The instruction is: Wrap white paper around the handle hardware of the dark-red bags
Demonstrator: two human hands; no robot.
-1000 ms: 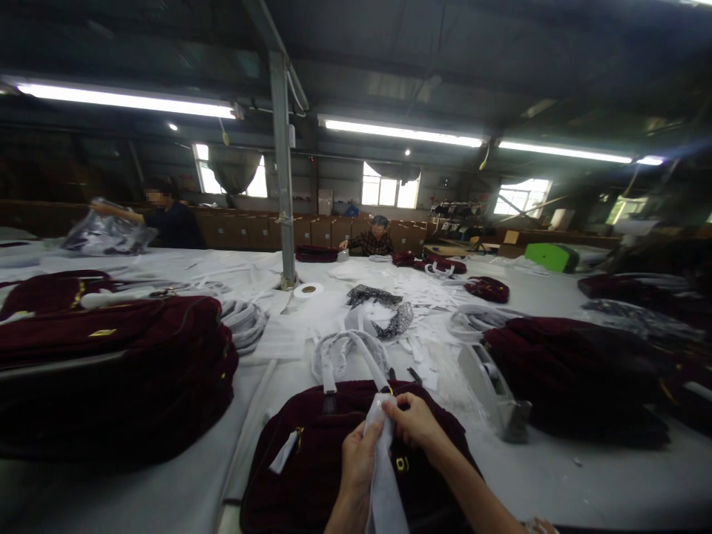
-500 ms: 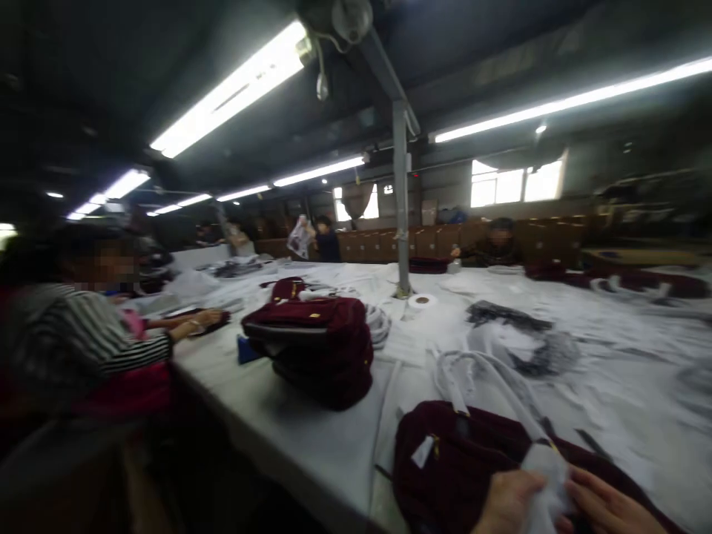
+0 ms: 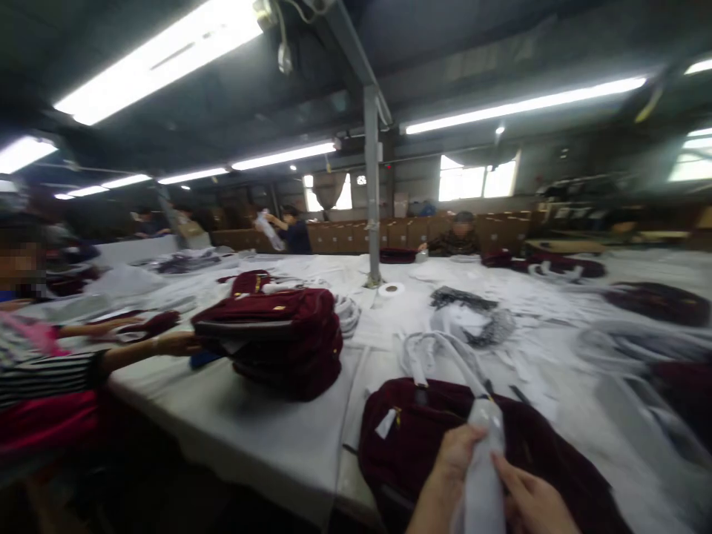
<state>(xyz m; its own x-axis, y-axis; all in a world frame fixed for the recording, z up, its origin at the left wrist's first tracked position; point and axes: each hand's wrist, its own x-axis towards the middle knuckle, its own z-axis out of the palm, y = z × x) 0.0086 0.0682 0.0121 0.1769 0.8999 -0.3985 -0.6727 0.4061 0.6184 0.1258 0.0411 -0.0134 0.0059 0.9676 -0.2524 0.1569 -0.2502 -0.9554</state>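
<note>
A maroon bag (image 3: 428,437) lies in front of me at the table's near edge, with a small white tag (image 3: 386,423) by its gold zip pull. Its carrying handles (image 3: 439,345) are wrapped in white and arch up behind it. A strip of white plastic wrapping (image 3: 486,482) hangs over the bag from the foot of one handle. From the left, my left hand (image 3: 449,471) pinches this strip. On its other side my right hand (image 3: 531,497) has its fingers closed at the strip's edge. The lower ends of both hands are cut off by the frame.
Left of my bag stands a stack of maroon bags (image 3: 278,334), touched by a co-worker's hand (image 3: 181,343). A grey post (image 3: 371,185) rises mid-table beside a white roll (image 3: 391,290). Crumpled plastic (image 3: 472,319) lies farther right. Other people work across the table.
My view has turned right, so things sit farther left. The white strip now hangs straighter and longer between my hands. The co-worker's arm has stretched out to the bag stack.
</note>
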